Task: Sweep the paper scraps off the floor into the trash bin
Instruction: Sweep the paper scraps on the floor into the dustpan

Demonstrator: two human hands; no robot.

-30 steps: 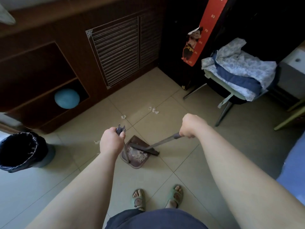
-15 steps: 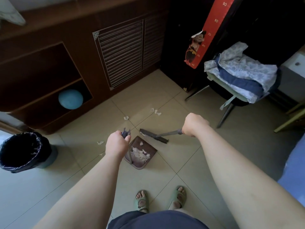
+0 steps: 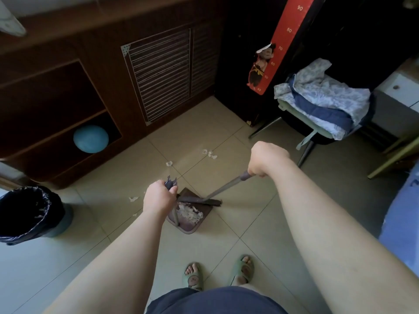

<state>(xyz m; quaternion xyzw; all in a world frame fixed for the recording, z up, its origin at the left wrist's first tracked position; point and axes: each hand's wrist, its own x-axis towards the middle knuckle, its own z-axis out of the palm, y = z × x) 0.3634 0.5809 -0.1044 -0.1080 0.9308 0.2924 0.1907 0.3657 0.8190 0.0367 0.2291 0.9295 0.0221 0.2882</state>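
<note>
the trash bin (image 3: 56, 214) stands far left, well apart from the dustpan (image 3: 190, 225). our left hand (image 3: 158, 198) grips the dustpan's handle. paper scraps (image 3: 189, 214) lie piled in the pan, with loose scraps (image 3: 209, 153) on the tiles beyond. our right hand (image 3: 267, 158) clenches the broom (image 3: 223, 190), its bristles at the pan's mouth.

The red height chart (image 3: 286, 40) reads 90, 80, 70, 60, 50, 40 (top down).

Left forearm (image 3: 127, 252) and right forearm (image 3: 328, 223) are bare. A dark navy garment (image 3: 215, 301) covers the waist. The feet wear pale green open-toed slippers (image 3: 243, 266), the left slipper (image 3: 192, 281) showing a small brown face motif.
</note>
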